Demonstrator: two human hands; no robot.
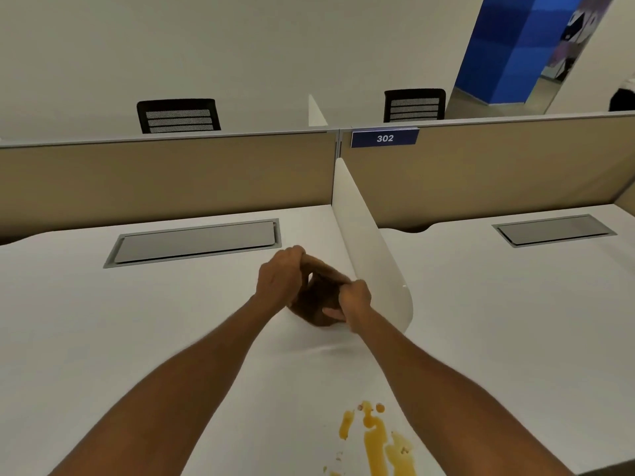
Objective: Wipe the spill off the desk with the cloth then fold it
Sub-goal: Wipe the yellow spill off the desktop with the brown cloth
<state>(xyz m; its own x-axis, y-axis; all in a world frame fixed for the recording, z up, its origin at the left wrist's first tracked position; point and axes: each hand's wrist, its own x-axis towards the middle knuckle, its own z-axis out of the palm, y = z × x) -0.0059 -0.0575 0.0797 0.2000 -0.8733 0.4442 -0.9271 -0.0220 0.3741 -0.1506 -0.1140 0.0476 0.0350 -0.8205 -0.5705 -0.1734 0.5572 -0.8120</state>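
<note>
A dark brown cloth [318, 297] sits bunched on the white desk [137, 321], close to the white side divider. My left hand [280, 278] grips its upper left part, and my right hand [354, 300] grips its right edge. Both hands are closed on the fabric, which is partly lifted between them. An orange-yellow spill [376, 438] lies in streaks and drops on the desk near the bottom edge of the view, between my forearms and well short of the cloth.
A curved white divider [371, 249] stands just right of the cloth. A grey cable hatch [196, 242] is set into the desk behind my hands. Beige partition panels [171, 180] close off the back, with two black chairs beyond. Another desk lies to the right.
</note>
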